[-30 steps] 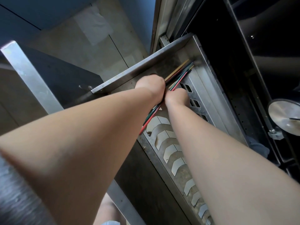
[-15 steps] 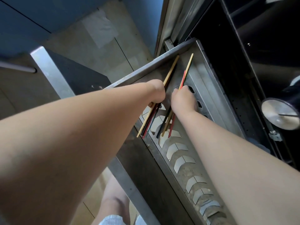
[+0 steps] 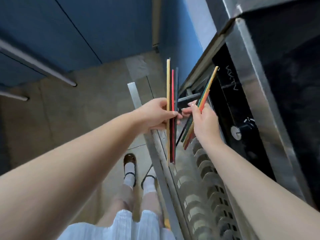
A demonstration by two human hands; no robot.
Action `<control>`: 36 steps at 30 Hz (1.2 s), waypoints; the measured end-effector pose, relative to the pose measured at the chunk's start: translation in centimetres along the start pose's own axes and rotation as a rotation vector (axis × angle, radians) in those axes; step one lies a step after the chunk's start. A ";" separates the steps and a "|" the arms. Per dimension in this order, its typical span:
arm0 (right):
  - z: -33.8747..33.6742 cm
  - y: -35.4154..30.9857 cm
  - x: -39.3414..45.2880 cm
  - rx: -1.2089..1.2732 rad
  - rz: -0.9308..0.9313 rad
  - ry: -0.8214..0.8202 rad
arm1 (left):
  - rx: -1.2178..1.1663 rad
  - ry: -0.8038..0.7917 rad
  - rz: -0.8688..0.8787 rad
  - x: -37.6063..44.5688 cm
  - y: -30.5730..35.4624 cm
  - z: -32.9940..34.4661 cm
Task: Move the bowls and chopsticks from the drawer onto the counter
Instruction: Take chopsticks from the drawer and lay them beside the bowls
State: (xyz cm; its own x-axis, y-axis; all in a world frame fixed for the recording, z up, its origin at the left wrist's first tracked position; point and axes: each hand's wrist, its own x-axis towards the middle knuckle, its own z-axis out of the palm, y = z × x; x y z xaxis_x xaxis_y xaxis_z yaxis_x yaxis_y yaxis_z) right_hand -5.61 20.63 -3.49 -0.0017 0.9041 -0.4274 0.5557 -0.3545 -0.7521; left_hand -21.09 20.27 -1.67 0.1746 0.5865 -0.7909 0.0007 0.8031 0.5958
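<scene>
My left hand (image 3: 156, 116) grips a bundle of coloured chopsticks (image 3: 171, 87), tan, red and dark ones, held nearly upright above the drawer's front edge. My right hand (image 3: 202, 122) holds a second bundle of chopsticks (image 3: 208, 85), tan, green and red, slanting up to the right. Both bundles are lifted clear of the open steel drawer (image 3: 195, 187), whose slotted dish rack shows below my right forearm. No bowls are visible.
A black appliance front with a round knob (image 3: 235, 135) and steel frame rises at the right. Blue cabinets with bar handles (image 3: 39, 66) stand at the left. The tiled floor and my own feet (image 3: 129, 163) lie below.
Both hands have lifted out of the drawer, each carrying a bundle of chopsticks, and the view has tilted down toward the floor.
</scene>
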 end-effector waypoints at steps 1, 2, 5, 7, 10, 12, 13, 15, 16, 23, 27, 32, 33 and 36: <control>0.0 -1.9 -0.5 0.031 -0.040 -0.007 | -0.036 0.025 0.024 -1.9 0.3 -1.2; 0.1 -3.8 -1.0 0.053 -0.081 -0.022 | -0.070 0.047 0.048 -3.8 0.6 -2.4; 1.1 -10.2 -2.3 0.130 -0.176 -0.104 | -0.167 0.125 0.117 -9.2 0.9 -6.6; 2.5 -14.7 -3.5 0.143 -0.236 -0.183 | -0.232 0.186 0.156 -12.8 0.8 -9.5; 5.3 -21.2 -6.0 0.169 -0.305 -0.289 | -0.250 0.287 0.191 -18.5 0.6 -13.9; 7.9 -24.9 -7.9 0.191 -0.298 -0.369 | -0.233 0.353 0.201 -22.2 0.1 -17.0; 9.3 -26.6 -9.0 0.193 -0.275 -0.416 | -0.232 0.387 0.201 -24.0 -0.5 -18.5; 12.7 -29.5 -11.8 0.175 -0.221 -0.503 | -0.227 0.461 0.191 -27.8 -2.3 -21.5; 14.1 -30.4 -12.6 0.172 -0.186 -0.529 | -0.200 0.489 0.172 -29.1 -3.0 -22.5; 22.7 -33.2 -15.8 0.177 0.015 -0.690 | 0.055 0.707 0.011 -33.5 -7.5 -28.3; 27.3 -33.7 -13.8 0.130 0.109 -0.732 | 0.101 0.783 -0.046 -32.2 -7.1 -31.4; 32.5 -35.2 -9.8 0.061 0.218 -0.830 | 0.168 0.828 -0.150 -29.5 -5.5 -34.6; 33.3 -35.6 -9.0 0.045 0.228 -0.843 | 0.165 0.851 -0.167 -28.8 -5.1 -35.2; 35.2 -36.5 -7.0 0.037 0.264 -0.859 | 0.169 0.912 -0.196 -27.3 -3.7 -36.5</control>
State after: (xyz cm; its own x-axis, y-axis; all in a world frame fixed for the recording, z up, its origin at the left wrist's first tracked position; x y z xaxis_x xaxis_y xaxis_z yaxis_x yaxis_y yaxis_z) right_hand -55.12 18.78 9.29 -0.5071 0.3070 -0.8053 0.5987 -0.5467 -0.5854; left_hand -61.79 5.06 12.64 -0.6805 0.3559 -0.6405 0.1032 0.9120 0.3970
